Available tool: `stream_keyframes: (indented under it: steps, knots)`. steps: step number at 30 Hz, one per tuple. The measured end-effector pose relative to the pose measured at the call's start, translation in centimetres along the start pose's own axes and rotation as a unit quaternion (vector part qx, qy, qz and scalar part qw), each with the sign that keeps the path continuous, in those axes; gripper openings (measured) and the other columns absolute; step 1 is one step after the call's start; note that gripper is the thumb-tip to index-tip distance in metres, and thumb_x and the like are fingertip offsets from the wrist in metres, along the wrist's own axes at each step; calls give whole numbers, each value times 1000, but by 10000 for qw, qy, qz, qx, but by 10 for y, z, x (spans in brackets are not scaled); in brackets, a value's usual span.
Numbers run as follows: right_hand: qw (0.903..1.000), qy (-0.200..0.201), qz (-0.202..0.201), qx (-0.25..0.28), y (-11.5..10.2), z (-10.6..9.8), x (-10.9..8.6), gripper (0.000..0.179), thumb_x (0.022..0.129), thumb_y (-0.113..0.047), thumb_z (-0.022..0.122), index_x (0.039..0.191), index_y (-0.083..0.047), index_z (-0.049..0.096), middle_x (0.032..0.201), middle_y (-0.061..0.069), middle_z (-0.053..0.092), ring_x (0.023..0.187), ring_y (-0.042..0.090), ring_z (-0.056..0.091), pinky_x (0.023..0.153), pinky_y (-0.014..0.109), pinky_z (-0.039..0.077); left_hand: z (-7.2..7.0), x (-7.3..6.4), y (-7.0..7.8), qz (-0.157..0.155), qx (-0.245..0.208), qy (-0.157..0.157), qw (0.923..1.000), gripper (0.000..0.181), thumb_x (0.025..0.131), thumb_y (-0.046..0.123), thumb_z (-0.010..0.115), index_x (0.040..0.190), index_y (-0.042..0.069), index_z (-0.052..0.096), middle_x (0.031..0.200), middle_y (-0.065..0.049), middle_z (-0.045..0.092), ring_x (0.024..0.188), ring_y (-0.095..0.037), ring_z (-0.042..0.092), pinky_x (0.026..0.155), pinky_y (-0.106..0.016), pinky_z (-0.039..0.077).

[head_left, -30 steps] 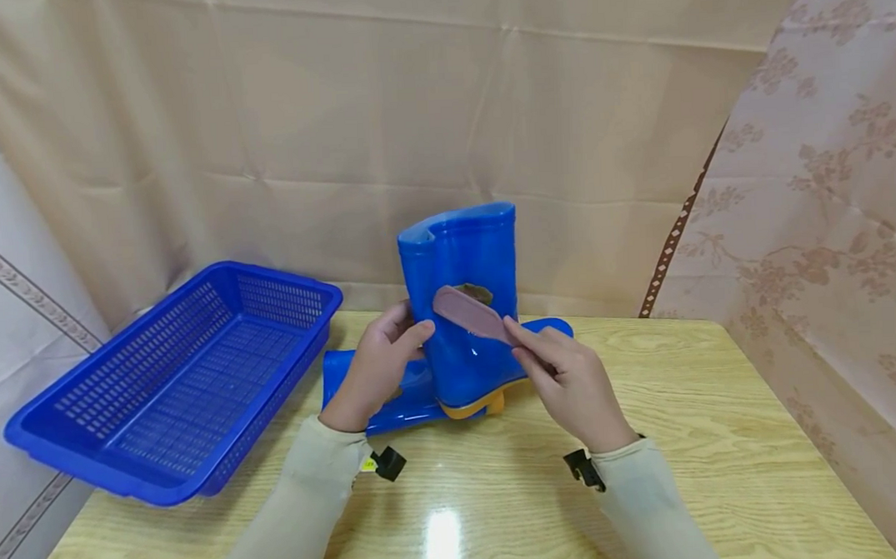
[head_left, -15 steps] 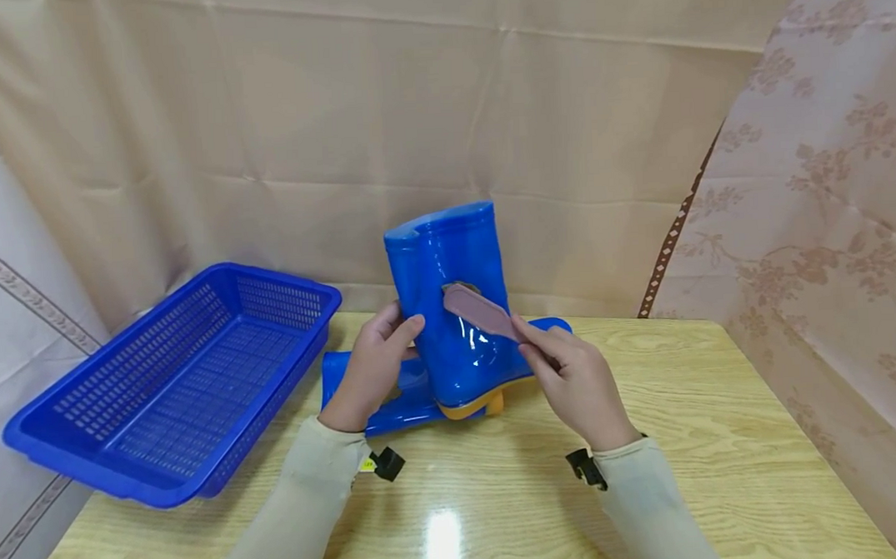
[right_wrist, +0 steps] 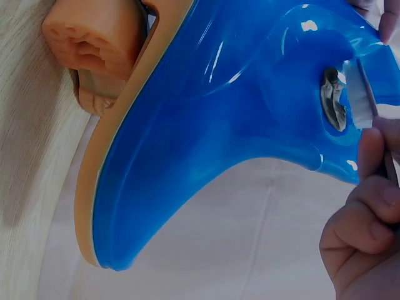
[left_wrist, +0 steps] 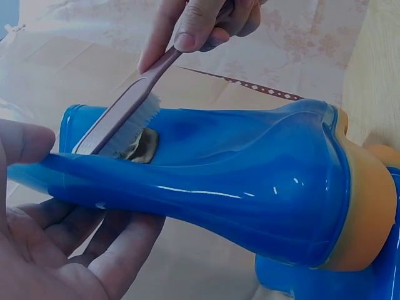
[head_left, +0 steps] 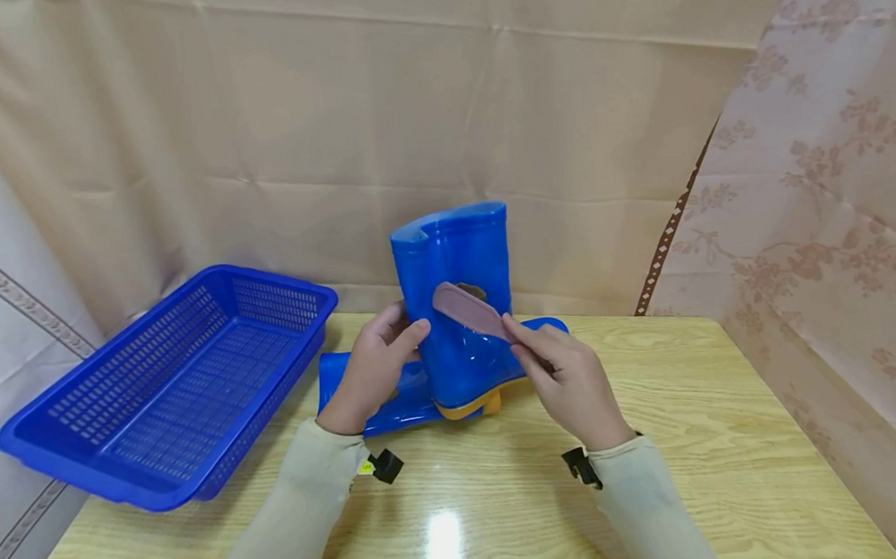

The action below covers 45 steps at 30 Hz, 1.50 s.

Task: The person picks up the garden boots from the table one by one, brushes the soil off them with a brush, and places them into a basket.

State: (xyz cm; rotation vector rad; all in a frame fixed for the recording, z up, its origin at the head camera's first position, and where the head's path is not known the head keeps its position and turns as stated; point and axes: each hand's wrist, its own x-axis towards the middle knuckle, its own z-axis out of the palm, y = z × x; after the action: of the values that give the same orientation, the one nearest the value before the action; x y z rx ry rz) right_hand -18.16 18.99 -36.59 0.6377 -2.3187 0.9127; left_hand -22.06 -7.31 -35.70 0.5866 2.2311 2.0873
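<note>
A blue rain boot [head_left: 459, 354] with an orange sole stands tilted in the head view. My left hand [head_left: 380, 357] grips its shaft from the left, thumb on the near side and fingers behind. My right hand [head_left: 573, 382] pinches the handle of a pinkish brush [head_left: 468, 310]. In the left wrist view the white bristles [left_wrist: 139, 125] lie against the shaft at a brown-grey dirt patch [left_wrist: 147, 147]. The right wrist view shows the same dirt patch [right_wrist: 333, 100] beside the bristles. Behind the held boot, a second blue boot [head_left: 401, 411] lies on its side, partly hidden.
A blue slotted plastic basket [head_left: 274, 412] stands on the left of the wooden table [head_left: 695, 435]. A beige curtain [head_left: 321, 135] hangs behind the table, and a flowered cloth [head_left: 850, 212] hangs on the right.
The held boot tipped left and then came back partway to the right. The brush moved right, then back left across the shaft, with the right hand keeping its grip.
</note>
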Motion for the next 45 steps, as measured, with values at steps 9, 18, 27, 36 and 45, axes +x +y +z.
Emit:
stream_keyframes:
  steps: [9, 18, 27, 36, 45]
  knots:
    - [9988, -244, 396, -160, -1, -1, 0, 43, 100, -10, 69, 141, -22, 66, 79, -7, 56, 62, 10, 43, 49, 23, 35, 0, 1, -2, 6, 94, -7, 10000, 56, 108, 36, 55, 156, 11, 42, 150, -12, 55, 133, -33, 58, 102, -53, 54]
    - [9962, -311, 776, -235, -1, -5, -1, 40, 101, -13, 68, 140, -24, 67, 80, -5, 58, 62, 13, 44, 49, 24, 36, 1, 1, -1, -307, 77, 186, 9993, 58, 108, 38, 55, 158, 13, 39, 153, -12, 53, 135, -35, 56, 102, -55, 53]
    - [9939, -401, 1005, -224, 2, -11, -2, 39, 102, -15, 67, 140, -23, 67, 85, -3, 63, 62, 14, 46, 50, 25, 38, 0, 1, -3, -339, -23, 220, 9992, 58, 108, 39, 54, 158, 13, 39, 153, -12, 52, 136, -36, 56, 103, -56, 52]
    - [9979, -231, 583, -151, 3, -9, -1, 40, 100, -11, 69, 139, -21, 68, 86, -5, 64, 62, 12, 46, 50, 24, 38, -2, -1, -3, -121, 141, 24, 9998, 58, 108, 39, 55, 158, 14, 41, 151, -11, 55, 134, -34, 57, 103, -55, 53]
    - [9999, -83, 45, -138, 1, -5, -1, 43, 99, -7, 69, 140, -21, 67, 83, -6, 59, 64, 8, 42, 51, 23, 35, -1, -2, 1, 193, 408, -373, 9983, 57, 108, 37, 54, 158, 12, 40, 151, -13, 54, 134, -34, 56, 102, -53, 54]
